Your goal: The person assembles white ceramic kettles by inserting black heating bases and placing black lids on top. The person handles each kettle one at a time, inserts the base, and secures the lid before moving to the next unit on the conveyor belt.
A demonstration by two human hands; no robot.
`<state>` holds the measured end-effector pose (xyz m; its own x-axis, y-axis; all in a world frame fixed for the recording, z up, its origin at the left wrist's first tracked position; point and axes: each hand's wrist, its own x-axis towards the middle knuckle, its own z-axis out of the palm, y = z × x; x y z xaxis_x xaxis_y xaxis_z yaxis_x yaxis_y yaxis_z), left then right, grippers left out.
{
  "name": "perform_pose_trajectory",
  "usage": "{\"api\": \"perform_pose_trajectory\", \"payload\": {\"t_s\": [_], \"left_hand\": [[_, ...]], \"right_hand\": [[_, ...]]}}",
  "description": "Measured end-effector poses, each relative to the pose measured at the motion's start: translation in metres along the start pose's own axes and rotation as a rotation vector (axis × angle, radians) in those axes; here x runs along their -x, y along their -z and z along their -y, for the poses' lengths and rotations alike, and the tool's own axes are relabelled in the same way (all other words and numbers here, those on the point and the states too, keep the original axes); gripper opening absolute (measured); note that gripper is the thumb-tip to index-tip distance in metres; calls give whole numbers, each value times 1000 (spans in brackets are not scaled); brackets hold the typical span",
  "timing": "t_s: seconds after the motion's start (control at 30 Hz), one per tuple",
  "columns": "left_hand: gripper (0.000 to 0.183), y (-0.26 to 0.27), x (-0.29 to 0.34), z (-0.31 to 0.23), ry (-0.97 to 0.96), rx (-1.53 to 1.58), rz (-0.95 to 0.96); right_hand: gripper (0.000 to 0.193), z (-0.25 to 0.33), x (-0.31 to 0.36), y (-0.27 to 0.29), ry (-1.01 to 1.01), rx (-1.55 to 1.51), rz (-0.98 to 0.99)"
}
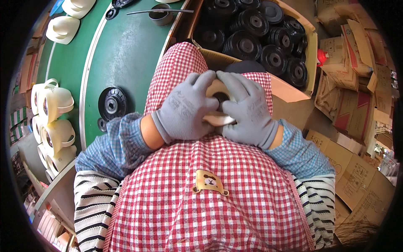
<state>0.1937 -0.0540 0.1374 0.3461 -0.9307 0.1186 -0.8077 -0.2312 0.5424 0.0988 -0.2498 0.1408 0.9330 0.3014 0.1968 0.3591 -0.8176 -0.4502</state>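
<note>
Over my lap, both gloved hands are closed around a cream plastic part (pixel 219 120) with a curved edge and a dark round centre. My left hand (pixel 184 107) grips its left side, with thumb and fingertips near the dark centre. On the opposite side my right hand (pixel 249 110) wraps over the rim, its fingers pointing up and inward. Much of the part is hidden by the grey gloves, so its full shape cannot be made out. Left of my hands, a black round disc (pixel 112 103) with a raised hub lies on the green table, a small black ring (pixel 102 124) beside it.
The green table (pixel 126 50) holds stacked cream housings with handles (pixel 54 103), more cream parts (pixel 63 29) and a dark round container (pixel 160 16) with a grey rod across it. Ahead stands a carton (pixel 310 63) of black discs (pixel 253 22). Cardboard boxes (pixel 348 101) crowd the right.
</note>
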Motion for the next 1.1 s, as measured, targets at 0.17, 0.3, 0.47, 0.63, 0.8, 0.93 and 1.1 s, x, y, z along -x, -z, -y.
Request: {"api": "perform_pose_trajectory", "payload": {"t_s": [0.17,0.3,0.47,0.63,0.8,0.93,1.1], "left_hand": [[75,11,-6,21,-3,443,-77],[111,13,31,69,251,949,-265],[133,-6,51,75,37,666,-75],[89,51,-16,39,197,988,-56],[57,-5,-89,48,298,425,231],[54,-22,-95,81,231,372,180],[38,41,-69,256,398,-566,-435]], "right_hand": [[62,-13,-6,17,-86,-83,0],[88,-37,13,33,-108,-289,-226],[73,-62,20,48,-593,-1287,-405],[52,-96,17,-54,-617,-956,54],[58,-58,28,-34,-383,-1080,-276],[54,-78,52,-73,-326,-904,-267],[54,-84,35,-18,-159,-25,-137]]}}
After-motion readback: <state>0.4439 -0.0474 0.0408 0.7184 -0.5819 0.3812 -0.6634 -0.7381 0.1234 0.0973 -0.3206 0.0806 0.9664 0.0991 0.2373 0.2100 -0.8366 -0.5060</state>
